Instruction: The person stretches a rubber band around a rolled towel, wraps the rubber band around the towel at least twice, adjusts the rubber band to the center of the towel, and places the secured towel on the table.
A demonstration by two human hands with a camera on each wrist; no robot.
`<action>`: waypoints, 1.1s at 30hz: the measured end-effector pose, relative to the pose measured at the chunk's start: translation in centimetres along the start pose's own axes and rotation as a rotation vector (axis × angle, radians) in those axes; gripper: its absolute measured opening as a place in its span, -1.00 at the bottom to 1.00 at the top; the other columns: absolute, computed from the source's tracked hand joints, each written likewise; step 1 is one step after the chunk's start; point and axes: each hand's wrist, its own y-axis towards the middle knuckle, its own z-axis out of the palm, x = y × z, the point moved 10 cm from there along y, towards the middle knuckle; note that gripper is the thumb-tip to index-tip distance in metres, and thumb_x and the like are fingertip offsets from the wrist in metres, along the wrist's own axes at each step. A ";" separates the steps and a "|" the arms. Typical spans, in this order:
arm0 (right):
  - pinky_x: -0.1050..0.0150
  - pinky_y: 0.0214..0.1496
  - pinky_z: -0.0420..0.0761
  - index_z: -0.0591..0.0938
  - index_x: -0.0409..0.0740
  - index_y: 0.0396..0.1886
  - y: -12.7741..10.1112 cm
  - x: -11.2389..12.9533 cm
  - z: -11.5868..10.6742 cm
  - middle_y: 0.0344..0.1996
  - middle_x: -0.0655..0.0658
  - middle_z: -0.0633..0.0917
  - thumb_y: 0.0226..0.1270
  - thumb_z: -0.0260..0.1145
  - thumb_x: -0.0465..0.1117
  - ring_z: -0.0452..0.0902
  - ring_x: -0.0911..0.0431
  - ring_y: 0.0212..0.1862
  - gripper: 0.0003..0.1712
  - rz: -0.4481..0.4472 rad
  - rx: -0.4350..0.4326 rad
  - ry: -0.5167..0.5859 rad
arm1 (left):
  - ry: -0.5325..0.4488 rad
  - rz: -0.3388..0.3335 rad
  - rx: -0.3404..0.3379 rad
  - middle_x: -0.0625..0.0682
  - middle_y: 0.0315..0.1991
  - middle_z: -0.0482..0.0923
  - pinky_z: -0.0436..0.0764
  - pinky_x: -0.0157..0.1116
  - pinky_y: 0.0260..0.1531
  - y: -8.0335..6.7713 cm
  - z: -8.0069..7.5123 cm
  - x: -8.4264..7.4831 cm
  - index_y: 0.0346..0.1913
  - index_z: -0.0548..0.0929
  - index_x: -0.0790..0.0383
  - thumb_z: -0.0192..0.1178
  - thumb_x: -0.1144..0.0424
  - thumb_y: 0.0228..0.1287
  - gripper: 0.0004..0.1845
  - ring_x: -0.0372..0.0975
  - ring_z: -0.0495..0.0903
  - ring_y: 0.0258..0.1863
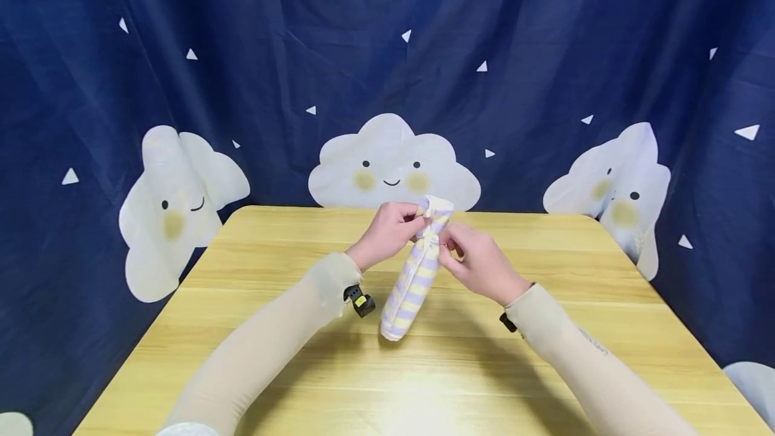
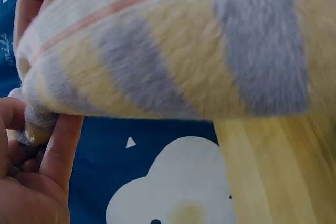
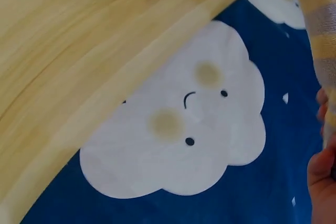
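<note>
A plush striped towel, lavender and yellow, is rolled into a long bundle and held up at a slant over the table. Near its top it narrows to a gathered neck, above which a short end flares out. My left hand pinches this upper end between thumb and fingers. Against the neck, from the right side, my right hand has its fingers curled and its fingertips on the cloth. The left wrist view shows the towel's body up close, with a reddish line along a pale strip. Whatever the roll may contain is hidden.
The wooden table lies under both arms, its far edge just behind the hands. Beyond it hangs a dark blue curtain with white triangles and smiling clouds. Each wrist carries a small black camera strap, such as the left one.
</note>
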 end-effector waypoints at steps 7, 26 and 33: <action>0.26 -0.27 0.55 0.71 -0.19 -0.19 1.2 0.5 -1.9 -0.34 -0.04 0.71 0.25 0.40 -0.39 0.55 0.13 -0.37 -0.85 -0.048 -0.082 -0.075 | 0.126 0.079 -0.019 -0.02 -0.56 0.49 0.56 -0.38 -0.51 0.0 -0.4 -1.8 -0.61 0.41 0.15 0.13 0.29 0.39 -0.65 -0.28 0.47 -0.57; 0.26 -0.43 0.48 0.49 -0.13 -0.42 2.7 1.2 1.6 -0.50 -0.01 0.52 0.14 0.33 -0.35 0.42 0.10 -0.49 -0.84 -0.133 0.187 -0.343 | 0.069 0.060 -0.029 0.06 -0.50 0.57 0.74 -0.26 -0.42 0.2 -0.8 -0.7 -0.54 0.54 0.28 0.15 0.39 0.33 -0.75 -0.25 0.59 -0.50; 0.36 -0.46 0.34 0.46 -0.01 -0.44 1.6 -0.5 2.3 -0.54 0.07 0.43 0.24 0.26 -0.33 0.30 0.24 -0.49 -0.82 0.016 0.280 -0.061 | -0.020 -0.010 -0.159 0.05 -0.45 0.66 0.72 -0.27 -0.43 0.4 -2.2 1.1 -0.53 0.60 0.26 0.19 0.30 0.37 -0.73 -0.24 0.64 -0.51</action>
